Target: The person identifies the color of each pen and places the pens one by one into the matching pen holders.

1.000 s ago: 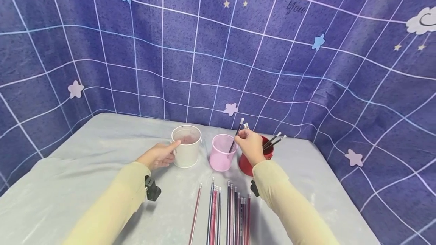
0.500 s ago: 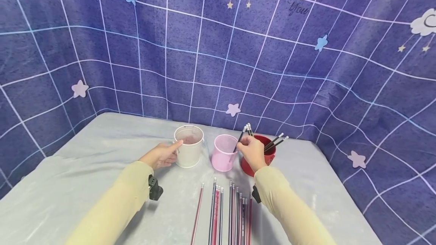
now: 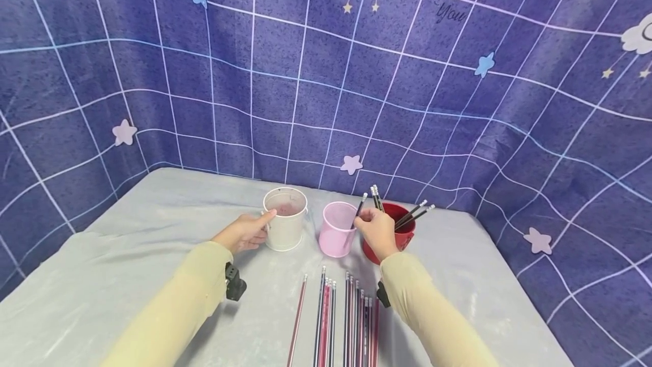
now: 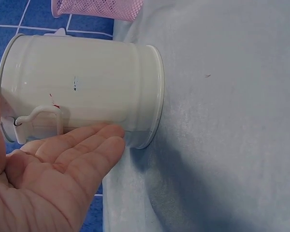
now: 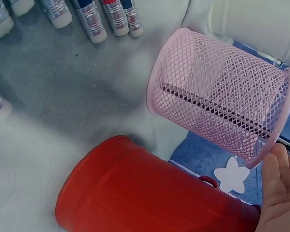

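Observation:
My left hand (image 3: 246, 232) holds the white metal bucket (image 3: 286, 232) at its left side. The thumb lies over the rim, and in the left wrist view the fingers (image 4: 94, 154) touch the outer wall below a small handle loop (image 4: 41, 111). My right hand (image 3: 379, 231) pinches a dark pencil (image 3: 361, 204) with a white eraser end. That pencil slants down inside the pink mesh cup (image 3: 337, 237), its lower end near the cup's bottom in the right wrist view. Beside the hand stands a red bucket (image 3: 404, 239), partly hidden by it, with several dark pencils (image 3: 412, 217) sticking out.
Two groups of pencils (image 3: 326, 310) (image 3: 359, 316) and a lone red pencil (image 3: 297, 319) lie on the grey cloth (image 3: 127, 242) in front of the containers. A dark blue gridded curtain (image 3: 254, 101) with stars hangs behind the table.
The pencil in my right hand has sunk lower into the pink cup, and the hand has gone down slightly. My left hand keeps its place on the white bucket.

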`<action>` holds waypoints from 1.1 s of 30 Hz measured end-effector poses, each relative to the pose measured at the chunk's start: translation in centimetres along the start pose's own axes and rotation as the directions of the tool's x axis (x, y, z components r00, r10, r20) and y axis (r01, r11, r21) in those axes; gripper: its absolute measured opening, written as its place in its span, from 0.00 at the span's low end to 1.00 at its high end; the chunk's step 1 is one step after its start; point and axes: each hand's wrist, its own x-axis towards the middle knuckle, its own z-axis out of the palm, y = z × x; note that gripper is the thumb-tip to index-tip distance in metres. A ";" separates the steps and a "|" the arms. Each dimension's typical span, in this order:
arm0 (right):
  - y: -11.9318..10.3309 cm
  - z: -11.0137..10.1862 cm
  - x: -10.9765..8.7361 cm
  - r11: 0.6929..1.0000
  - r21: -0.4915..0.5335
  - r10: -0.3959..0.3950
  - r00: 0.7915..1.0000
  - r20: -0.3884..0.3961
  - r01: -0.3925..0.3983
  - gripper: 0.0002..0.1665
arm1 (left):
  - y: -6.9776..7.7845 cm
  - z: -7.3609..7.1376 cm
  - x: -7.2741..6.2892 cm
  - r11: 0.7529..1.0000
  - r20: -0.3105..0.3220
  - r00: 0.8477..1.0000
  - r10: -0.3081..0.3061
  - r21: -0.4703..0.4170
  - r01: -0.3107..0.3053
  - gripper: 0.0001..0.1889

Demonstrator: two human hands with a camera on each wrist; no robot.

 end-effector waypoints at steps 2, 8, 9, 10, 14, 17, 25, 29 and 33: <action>0.0 -0.1 0.0 1.000 -0.001 0.000 1.000 -0.004 0.000 0.09 | 0.0 0.1 0.0 1.000 -0.004 1.000 0.000 0.001 0.000 0.43; 0.1 -0.3 -0.2 0.999 -0.034 -0.018 1.000 -0.015 0.017 0.09 | 0.0 0.2 0.2 1.000 -0.012 1.000 0.002 -0.004 -0.002 0.42; 0.1 -0.4 -0.2 0.999 -0.039 -0.025 1.000 -0.015 0.025 0.09 | 0.0 0.2 0.2 1.000 -0.015 1.000 0.002 -0.006 -0.002 0.42; 0.1 -0.4 -0.3 0.999 -0.041 -0.032 0.999 -0.014 0.032 0.09 | 0.0 0.2 0.2 1.000 -0.016 1.000 0.002 -0.005 -0.002 0.42; 0.0 -0.6 -0.4 0.998 -0.045 -0.046 0.999 -0.010 0.045 0.08 | 0.0 0.3 0.1 1.000 -0.018 1.000 0.002 0.007 -0.002 0.43; 0.0 -0.8 -0.5 0.999 -0.034 -0.039 0.999 -0.003 0.039 0.07 | 0.1 0.2 0.0 1.000 -0.017 1.000 0.006 0.012 -0.006 0.43; 0.6 -0.9 -1.2 0.995 -0.045 -0.087 0.995 0.057 0.089 0.08 | 0.0 0.0 -0.1 1.000 -0.023 1.000 0.005 0.015 -0.005 0.43; 0.7 -0.9 -2.5 0.989 -0.078 -0.118 0.987 0.105 0.126 0.07 | 0.0 0.1 -0.2 1.000 -0.029 1.000 0.007 0.013 -0.007 0.43; 0.5 -1.2 -3.8 0.973 -0.113 -0.177 0.965 0.192 0.201 0.07 | 0.0 0.2 -0.1 1.000 -0.029 0.999 0.019 0.012 -0.019 0.43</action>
